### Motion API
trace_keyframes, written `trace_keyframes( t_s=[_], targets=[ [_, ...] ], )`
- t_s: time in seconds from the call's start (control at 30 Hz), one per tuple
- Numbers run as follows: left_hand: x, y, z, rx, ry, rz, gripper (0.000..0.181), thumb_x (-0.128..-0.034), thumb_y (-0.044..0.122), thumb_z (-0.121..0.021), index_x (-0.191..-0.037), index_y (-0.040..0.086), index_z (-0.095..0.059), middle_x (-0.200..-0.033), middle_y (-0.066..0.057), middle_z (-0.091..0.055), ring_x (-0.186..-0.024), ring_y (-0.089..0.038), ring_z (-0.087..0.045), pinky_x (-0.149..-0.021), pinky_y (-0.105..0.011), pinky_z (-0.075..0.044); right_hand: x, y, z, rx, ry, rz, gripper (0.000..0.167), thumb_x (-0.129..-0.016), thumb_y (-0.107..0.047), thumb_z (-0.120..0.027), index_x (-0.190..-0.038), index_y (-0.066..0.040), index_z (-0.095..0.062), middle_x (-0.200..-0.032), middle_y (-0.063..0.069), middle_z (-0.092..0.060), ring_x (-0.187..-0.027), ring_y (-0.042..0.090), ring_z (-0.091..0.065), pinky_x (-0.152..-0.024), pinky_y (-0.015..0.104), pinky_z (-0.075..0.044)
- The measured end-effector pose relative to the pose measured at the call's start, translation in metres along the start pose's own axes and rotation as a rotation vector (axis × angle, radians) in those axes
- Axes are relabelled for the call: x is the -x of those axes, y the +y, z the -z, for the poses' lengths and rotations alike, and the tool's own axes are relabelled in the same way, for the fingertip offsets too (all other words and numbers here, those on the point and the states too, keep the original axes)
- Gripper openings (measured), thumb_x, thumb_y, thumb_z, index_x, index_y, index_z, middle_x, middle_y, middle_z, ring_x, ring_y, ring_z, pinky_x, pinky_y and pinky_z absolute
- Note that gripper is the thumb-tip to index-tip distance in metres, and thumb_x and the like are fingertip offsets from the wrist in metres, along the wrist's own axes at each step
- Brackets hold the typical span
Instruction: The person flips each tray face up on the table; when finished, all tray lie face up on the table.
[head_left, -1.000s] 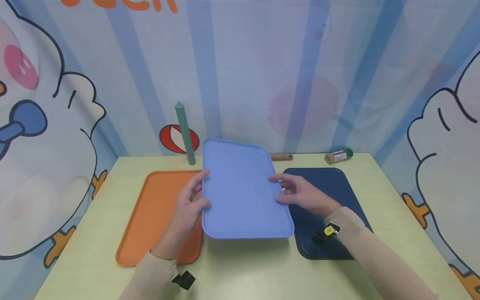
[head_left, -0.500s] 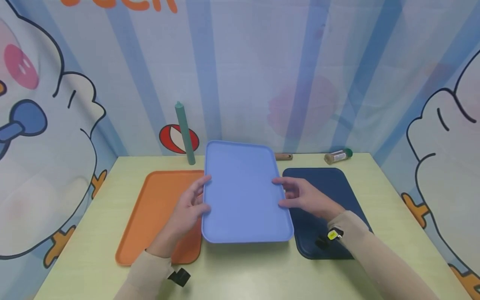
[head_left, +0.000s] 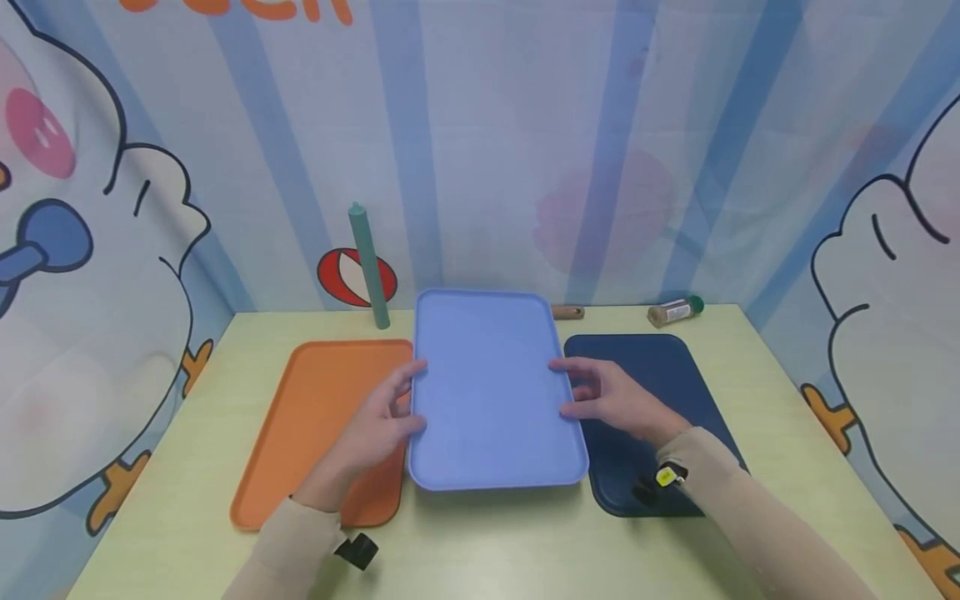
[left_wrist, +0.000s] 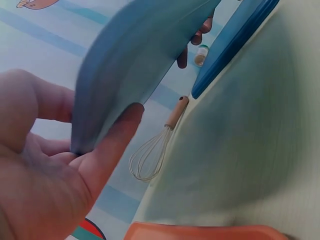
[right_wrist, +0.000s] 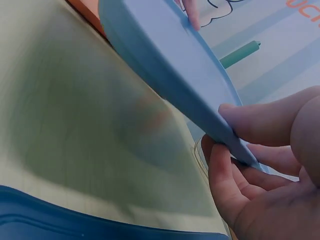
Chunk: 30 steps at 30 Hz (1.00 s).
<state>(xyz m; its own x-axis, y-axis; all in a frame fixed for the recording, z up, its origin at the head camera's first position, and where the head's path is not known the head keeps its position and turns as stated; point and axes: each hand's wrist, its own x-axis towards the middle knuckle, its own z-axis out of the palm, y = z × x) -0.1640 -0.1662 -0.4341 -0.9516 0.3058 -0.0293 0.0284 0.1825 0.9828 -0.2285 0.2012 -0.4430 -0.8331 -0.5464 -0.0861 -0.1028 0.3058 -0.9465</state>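
A light blue tray (head_left: 491, 392) is held above the table between both hands, and its shadow falls on the tabletop below. My left hand (head_left: 378, 429) grips its left rim, thumb over the top and fingers beneath, as the left wrist view shows. On the opposite rim my right hand (head_left: 618, 398) pinches the tray the same way, with fingers curled under it in the right wrist view. To the left lies an orange tray (head_left: 315, 433), partly behind the left hand. A dark blue tray (head_left: 675, 392) lies to the right under the right forearm.
Along the back edge stand a green candle (head_left: 369, 267) and a spice jar (head_left: 675, 312) on its side. Behind the light blue tray lies a whisk (left_wrist: 162, 140), of which only the handle end shows in the head view. A printed curtain hangs behind the table (head_left: 495, 550).
The light blue tray has come down slightly and tipped flatter, shifting a little to the right. Both hands have moved with it and kept their grip.
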Motion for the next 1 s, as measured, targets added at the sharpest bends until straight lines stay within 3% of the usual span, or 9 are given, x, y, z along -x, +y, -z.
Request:
trace_keyframes(
  t_s=[0.3, 0.53, 0.7, 0.87, 1.0],
  targets=[
    [-0.003, -0.006, 0.000, -0.114, -0.001, 0.072, 0.075, -0.1000, -0.006, -0.057, -0.166, 0.012, -0.027, -0.171, -0.020, -0.024, -0.125, -0.040, -0.064, -0.088, -0.045, -0.063, 0.003, 0.005, -0.003, 0.026, 0.027, -0.034, 0.072, -0.093, 0.000, -0.078, -0.157, 0.000, -0.044, -0.157, 0.024, -0.045, -0.102, 0.026, -0.073, -0.086, 0.036, -0.061],
    [-0.004, -0.012, 0.000, -0.194, -0.006, 0.076, 0.075, -0.0972, -0.007, -0.062, -0.164, 0.006, -0.030, -0.166, -0.023, -0.033, -0.090, -0.025, -0.070, -0.071, -0.038, -0.063, 0.005, 0.012, -0.004, 0.037, 0.029, -0.045, 0.074, -0.091, 0.000, -0.079, -0.156, -0.001, -0.045, -0.144, 0.022, -0.052, -0.093, 0.025, -0.067, -0.080, 0.030, -0.058],
    [-0.004, -0.015, -0.001, -0.283, 0.007, 0.087, 0.073, -0.0977, -0.003, -0.064, -0.163, 0.006, -0.033, -0.155, -0.020, -0.045, -0.069, -0.024, -0.062, -0.062, -0.036, -0.058, 0.006, 0.013, -0.006, 0.036, 0.026, -0.049, 0.073, -0.091, 0.001, -0.079, -0.156, 0.000, -0.045, -0.144, 0.021, -0.052, -0.092, 0.025, -0.065, -0.079, 0.029, -0.057],
    [-0.004, -0.019, -0.002, -0.327, 0.020, 0.098, 0.073, -0.0981, -0.002, -0.065, -0.164, 0.007, -0.034, -0.145, -0.017, -0.051, -0.065, -0.025, -0.059, -0.059, -0.034, -0.054, 0.007, 0.014, -0.008, 0.046, 0.024, -0.059, 0.073, -0.091, 0.000, -0.079, -0.156, 0.000, -0.046, -0.144, 0.021, -0.052, -0.092, 0.024, -0.066, -0.079, 0.029, -0.057],
    [-0.004, -0.021, -0.004, -0.351, 0.025, 0.105, 0.073, -0.0975, -0.003, -0.065, -0.163, 0.006, -0.034, -0.117, -0.016, -0.057, -0.063, -0.021, -0.056, -0.058, -0.034, -0.054, 0.007, 0.015, -0.010, 0.043, 0.021, -0.065, 0.074, -0.090, 0.001, -0.079, -0.156, 0.000, -0.046, -0.144, 0.021, -0.053, -0.094, 0.023, -0.067, -0.080, 0.029, -0.058]
  ],
)
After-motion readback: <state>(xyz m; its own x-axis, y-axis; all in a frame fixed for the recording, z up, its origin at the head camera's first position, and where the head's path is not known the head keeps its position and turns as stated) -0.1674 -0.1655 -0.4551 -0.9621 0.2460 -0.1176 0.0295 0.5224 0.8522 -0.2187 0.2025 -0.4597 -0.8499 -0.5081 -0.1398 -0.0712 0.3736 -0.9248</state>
